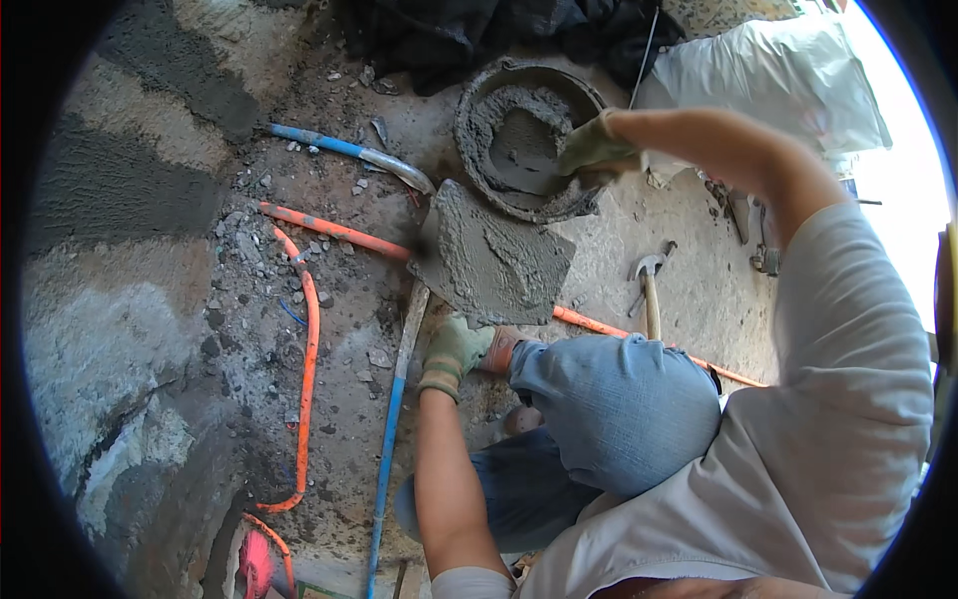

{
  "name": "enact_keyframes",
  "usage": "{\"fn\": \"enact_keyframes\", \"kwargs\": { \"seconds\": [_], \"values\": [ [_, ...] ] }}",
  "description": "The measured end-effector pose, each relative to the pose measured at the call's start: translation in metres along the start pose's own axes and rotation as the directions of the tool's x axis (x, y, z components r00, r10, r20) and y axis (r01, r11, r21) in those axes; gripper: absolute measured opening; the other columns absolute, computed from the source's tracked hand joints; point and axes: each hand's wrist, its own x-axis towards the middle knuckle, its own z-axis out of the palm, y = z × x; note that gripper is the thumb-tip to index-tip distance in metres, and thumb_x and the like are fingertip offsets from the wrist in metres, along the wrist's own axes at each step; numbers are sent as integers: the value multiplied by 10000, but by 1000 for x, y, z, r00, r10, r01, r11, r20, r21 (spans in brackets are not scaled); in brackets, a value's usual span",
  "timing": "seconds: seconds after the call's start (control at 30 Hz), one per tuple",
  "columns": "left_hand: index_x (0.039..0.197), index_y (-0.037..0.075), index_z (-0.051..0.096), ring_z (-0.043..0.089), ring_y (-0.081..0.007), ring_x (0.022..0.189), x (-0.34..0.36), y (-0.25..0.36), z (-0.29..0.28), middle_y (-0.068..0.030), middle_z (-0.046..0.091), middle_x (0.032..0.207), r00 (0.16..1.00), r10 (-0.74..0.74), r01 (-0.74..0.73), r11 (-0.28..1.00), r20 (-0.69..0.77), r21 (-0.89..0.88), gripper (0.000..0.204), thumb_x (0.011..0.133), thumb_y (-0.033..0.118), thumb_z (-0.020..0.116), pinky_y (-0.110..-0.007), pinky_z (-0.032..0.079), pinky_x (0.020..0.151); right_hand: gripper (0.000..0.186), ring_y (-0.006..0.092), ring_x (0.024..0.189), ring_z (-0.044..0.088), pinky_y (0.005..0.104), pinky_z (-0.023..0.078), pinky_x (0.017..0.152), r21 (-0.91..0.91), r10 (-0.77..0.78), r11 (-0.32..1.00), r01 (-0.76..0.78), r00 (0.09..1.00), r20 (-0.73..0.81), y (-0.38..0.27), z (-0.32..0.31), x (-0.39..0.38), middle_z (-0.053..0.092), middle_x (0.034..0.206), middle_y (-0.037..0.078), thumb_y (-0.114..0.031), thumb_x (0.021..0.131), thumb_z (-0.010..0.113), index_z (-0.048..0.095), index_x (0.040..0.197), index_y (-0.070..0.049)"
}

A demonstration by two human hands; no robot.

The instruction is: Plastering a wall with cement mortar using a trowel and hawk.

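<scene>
My right hand (pixel 589 150), in a pale green work glove, is closed round a trowel (pixel 611 168). Its wooden handle shows below the glove, and its blade reaches into wet grey mortar inside a round black bucket (pixel 467 140). Nearer to me, my left hand (pixel 454 351), gloved too, grips the near edge of a mortar board (pixel 571 262). A thick layer of grey mortar (pixel 494 255) covers most of the board, which tilts beside the bucket. The fingers under the board are hidden.
At left, orange conduits (pixel 311 369) and blue pipes (pixel 389 449) cross the rubble-strewn floor beside a partly plastered wall (pixel 120 319). A hammer (pixel 652 299) lies right of the board. White sacks (pixel 758 85) and black cloth (pixel 429 40) lie at the far side.
</scene>
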Motion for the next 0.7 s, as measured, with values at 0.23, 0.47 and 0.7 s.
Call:
{"fn": "enact_keyframes", "kwargs": {
  "seconds": [0.23, 0.47, 0.7],
  "values": [
    [1050, -61, 703, 742, -348, 865, 11, -6, 8, -247, 742, 954, 1000, -28, 29, 999, 12, -39, 515, 736, 327, 830, -435, 584, 731, 285, 263, 847, 742, 412, 599, 751, -908, -332, 325, -264, 867, -372, 7, 16, -39, 753, 904, 117, -286, 908, 603, 767, 1071, -119],
    [1137, -56, 684, 663, -437, 1124, 13, -6, 9, -317, 681, 1164, 995, -80, 79, 997, 64, 10, 607, 757, 408, 774, -459, 538, 951, 306, 231, 616, 676, 388, 554, 569, -75, -14, 997, -13, 938, -347, 2, 88, 12, 687, 709, 111, -276, 930, 591, 708, 835, -10],
    [1062, -44, 700, 701, -221, 698, 27, -32, 19, -153, 747, 917, 999, -4, 8, 992, 35, -127, 382, 787, 193, 820, -391, 575, 591, 264, 185, 556, 611, 359, 506, 511, 239, -125, 943, 230, 913, -387, -1, 100, -2, 664, 698, 85, -251, 932, 597, 683, 817, -29]
  ]
}}
